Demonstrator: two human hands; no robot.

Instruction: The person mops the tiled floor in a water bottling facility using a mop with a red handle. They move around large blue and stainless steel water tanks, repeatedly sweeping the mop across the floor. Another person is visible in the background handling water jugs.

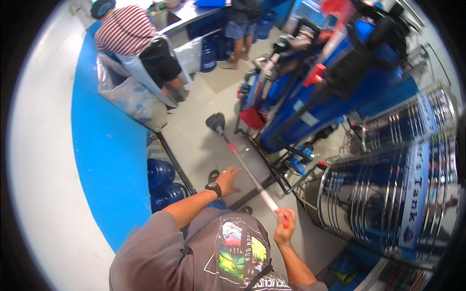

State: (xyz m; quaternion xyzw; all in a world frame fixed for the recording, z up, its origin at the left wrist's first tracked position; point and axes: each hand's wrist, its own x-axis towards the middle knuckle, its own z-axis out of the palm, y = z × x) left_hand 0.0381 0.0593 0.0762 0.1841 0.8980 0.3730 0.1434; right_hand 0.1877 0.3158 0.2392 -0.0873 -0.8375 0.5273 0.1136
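My right hand (284, 226) grips the upper end of a mop handle (251, 174), a pale pole with red parts. The pole slants away from me to a dark grey mop head (216, 122), which rests on the tiled floor (193, 145). My left hand (228, 181) hangs over the floor to the left of the pole, its fingers apart and holding nothing. A dark watch (213, 188) sits on that wrist.
Blue filter tanks (309, 120) with pipes stand on a frame to the right, beside stainless steel tanks (367, 192). Blue water jugs (164, 194) lie at left by a blue-and-white wall (109, 152). A person in stripes (125, 31) and another person (242, 29) stand ahead.
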